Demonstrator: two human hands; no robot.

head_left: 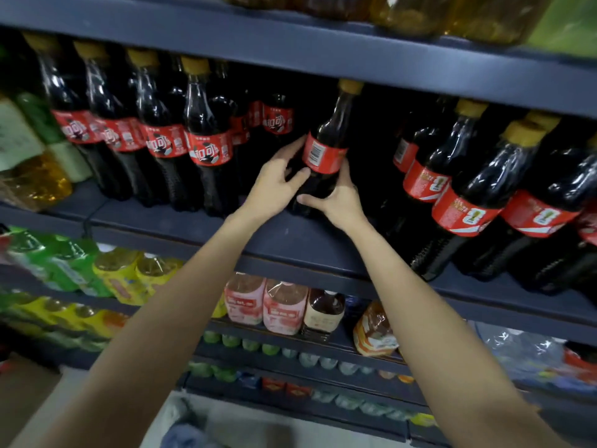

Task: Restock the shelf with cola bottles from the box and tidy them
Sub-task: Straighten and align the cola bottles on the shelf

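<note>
Held bottle [326, 147] on shelf [290, 240], btwn left row [135, 130] & right row [484, 195].

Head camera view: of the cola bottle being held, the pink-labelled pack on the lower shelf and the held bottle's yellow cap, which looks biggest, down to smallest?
1. Cola bottle, gripped by the left hand and right hand.
2. Pink-labelled pack; it sits lower and at a different distance, so true size is unsure.
3. Yellow cap, clearly smallest.
</note>
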